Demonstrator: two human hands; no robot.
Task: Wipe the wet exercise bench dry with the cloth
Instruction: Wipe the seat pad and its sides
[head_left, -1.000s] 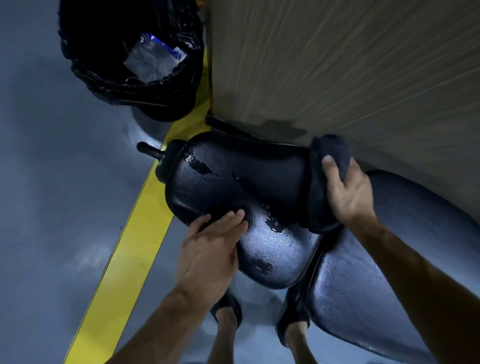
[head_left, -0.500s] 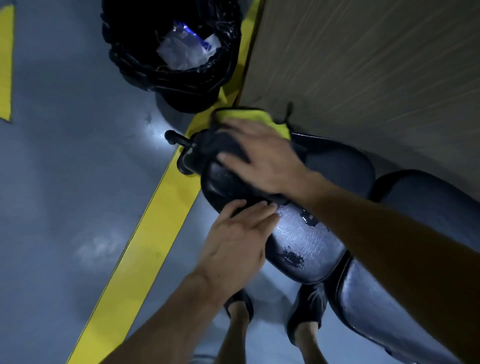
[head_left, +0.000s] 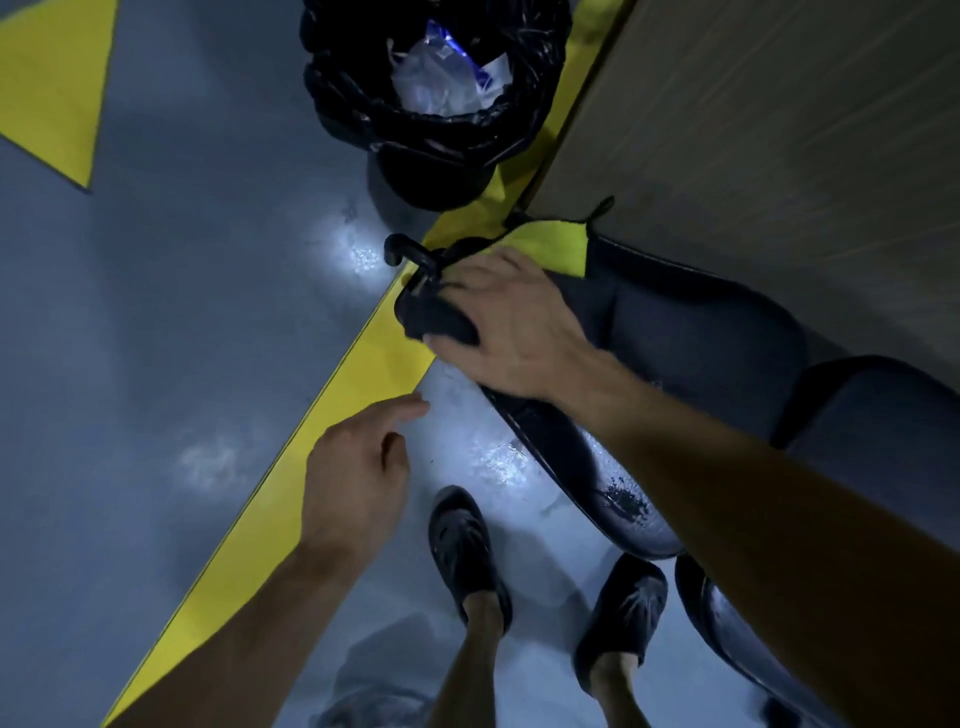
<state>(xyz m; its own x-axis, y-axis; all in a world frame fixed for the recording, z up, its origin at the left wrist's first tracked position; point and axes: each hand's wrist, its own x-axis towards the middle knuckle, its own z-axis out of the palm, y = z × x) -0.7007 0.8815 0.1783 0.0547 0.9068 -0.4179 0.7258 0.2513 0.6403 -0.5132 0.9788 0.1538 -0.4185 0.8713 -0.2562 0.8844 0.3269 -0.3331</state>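
Note:
The black padded exercise bench (head_left: 691, 338) runs along the wall, with water drops and a wet patch (head_left: 623, 501) on the seat's near edge. A cloth (head_left: 550, 244), yellow on one face and dark on the other, lies over the seat's far-left end. My right hand (head_left: 514, 327) lies on top of it, fingers and thumb curled round the dark bunched part at the seat's tip. My left hand (head_left: 358, 473) is off the bench and hangs over the floor, loosely curled and holding nothing.
A black-bagged bin (head_left: 436, 130) with plastic waste stands just beyond the bench end. A wood-grain wall (head_left: 779, 130) is on the right. A yellow floor line (head_left: 291, 493) runs diagonally. A black adjustment knob (head_left: 405, 249) sticks out of the seat. My shoes (head_left: 462, 540) stand on the wet floor.
My right hand swept the cloth from the seat's right end across to its far-left tip. My left hand lifted off the seat edge and drew back over the floor.

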